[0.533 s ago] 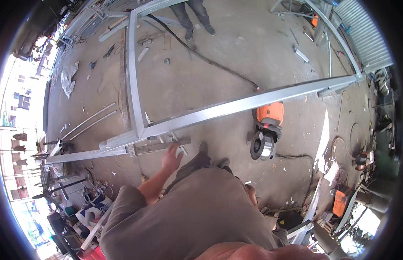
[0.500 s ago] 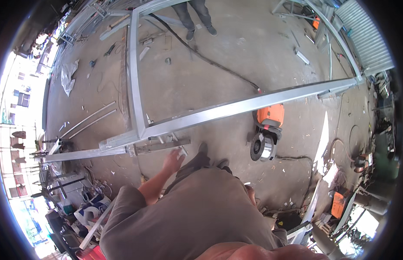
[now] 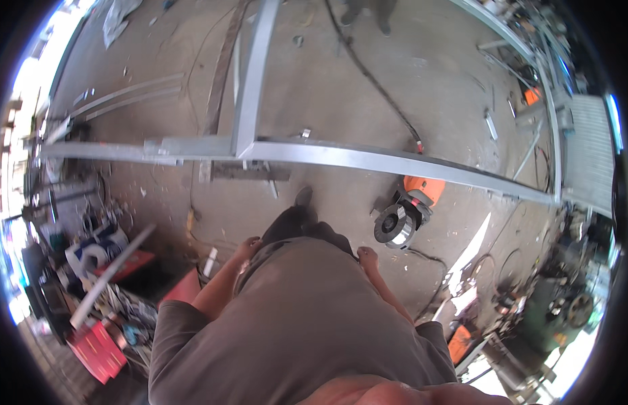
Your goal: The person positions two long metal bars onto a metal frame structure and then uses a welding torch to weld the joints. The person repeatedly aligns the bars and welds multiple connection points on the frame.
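My left hand point(image 3: 247, 249) hangs low beside my left thigh, close to the dark trousers. Its fingers are small and blurred, so their pose does not show clearly. On the other side, my right hand point(image 3: 367, 257) is by my right hip with its fingers curled in. Whatever it may hold is hidden. Neither hand touches the welded metal frame point(image 3: 368, 159), whose near rail crosses in front of me. Past that rail and partly under it stands an orange machine point(image 3: 424, 189) with a wire spool point(image 3: 396, 226), nearest to my right hand.
A dark cable point(image 3: 368, 67) runs across the floor to the orange machine. At left lie a red box point(image 3: 98, 351), a long pale bar point(image 3: 111, 277) and cluttered tools. A flat metal bar point(image 3: 250, 174) lies below the frame corner. Another person's legs point(image 3: 368, 13) show at the far side.
My left hand has drawn back from near the frame corner to my thigh. My right hand has come into fuller view at my hip. The whole view has turned and shifted.
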